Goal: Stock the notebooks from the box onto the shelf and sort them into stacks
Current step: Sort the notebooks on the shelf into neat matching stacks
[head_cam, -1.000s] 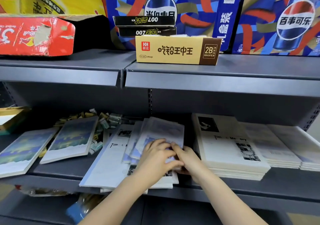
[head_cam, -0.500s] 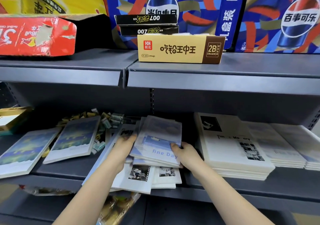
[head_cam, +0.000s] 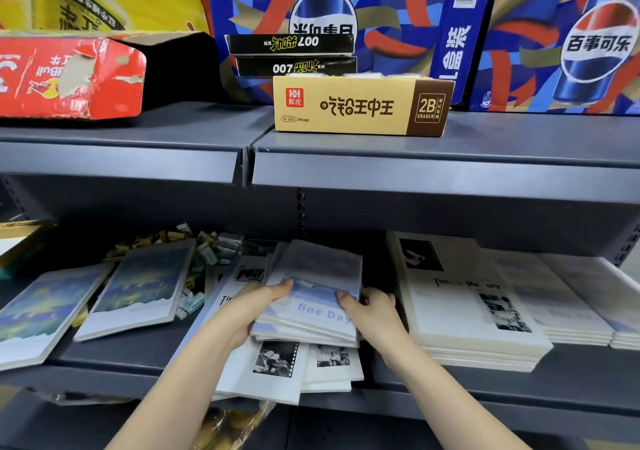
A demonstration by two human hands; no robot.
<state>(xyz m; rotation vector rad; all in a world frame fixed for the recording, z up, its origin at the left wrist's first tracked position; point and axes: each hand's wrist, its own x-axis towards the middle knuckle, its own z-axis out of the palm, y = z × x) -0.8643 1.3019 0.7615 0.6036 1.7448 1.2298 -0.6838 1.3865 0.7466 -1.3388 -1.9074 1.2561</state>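
Note:
A small pile of pale blue "fine Day" notebooks (head_cam: 317,286) lies in the middle of the lower grey shelf (head_cam: 571,377), on top of white photo-cover notebooks (head_cam: 273,366). My left hand (head_cam: 252,307) grips the pile's left edge, thumb on the cover. My right hand (head_cam: 370,307) grips its right edge. A neat stack of white "Time Memory" notebooks (head_cam: 460,311) stands just to the right, with two more stacks (head_cam: 568,297) beyond it. Two blue-and-yellow notebooks (head_cam: 138,286) lie askew on the left.
Loose small erasers (head_cam: 204,245) are heaped at the back left of the lower shelf. On the upper shelf (head_cam: 415,172) stand a tan eraser box (head_cam: 360,106), black boxes, a torn red carton (head_cam: 69,75) and large cola cartons. A bag lies below the shelf.
My hands moved apart from the top of the pile to its left and right edges. The "fine Day" notebooks have been gathered into a squarer pile, and the photo-cover notebooks beneath show.

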